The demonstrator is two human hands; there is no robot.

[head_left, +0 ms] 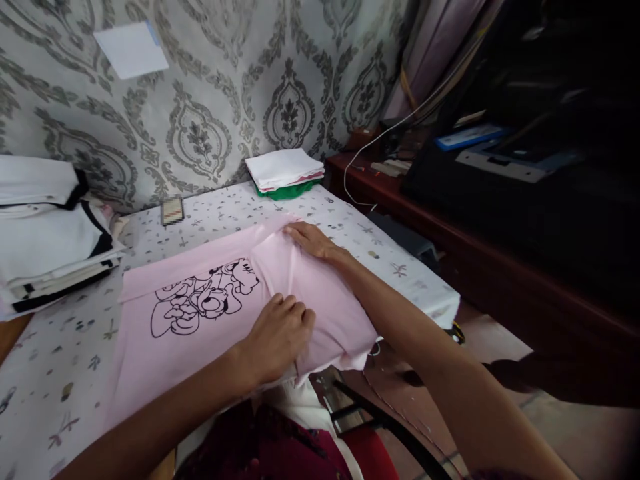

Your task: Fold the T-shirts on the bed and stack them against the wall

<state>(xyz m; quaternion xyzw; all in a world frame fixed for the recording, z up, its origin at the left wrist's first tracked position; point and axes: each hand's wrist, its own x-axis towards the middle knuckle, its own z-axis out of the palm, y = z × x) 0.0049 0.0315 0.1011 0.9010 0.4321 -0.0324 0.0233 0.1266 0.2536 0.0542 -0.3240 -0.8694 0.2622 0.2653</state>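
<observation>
White, patterned tablecloth (382,256) lies beneath a pale-pink, cartoon-printed fabric garment (240,317), the left hand (281,335) clamped on its folded part and the right hand (315,241), its grip unclear, at its far edge, probably keeping it taut.

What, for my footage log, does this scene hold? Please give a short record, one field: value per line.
Left hand: curled on the pink garment, fingertips hidden
Right hand: on the garment, near its far edge
Print: black cartoon line drawing
Surface: white patterned table cover
Table's left: black-and-white cloth stack
Table's back: white-topped cloth stack, green at the bottom; small rectangular item, blurred
Wall: grey patterned, bearing a white sheet
</observation>
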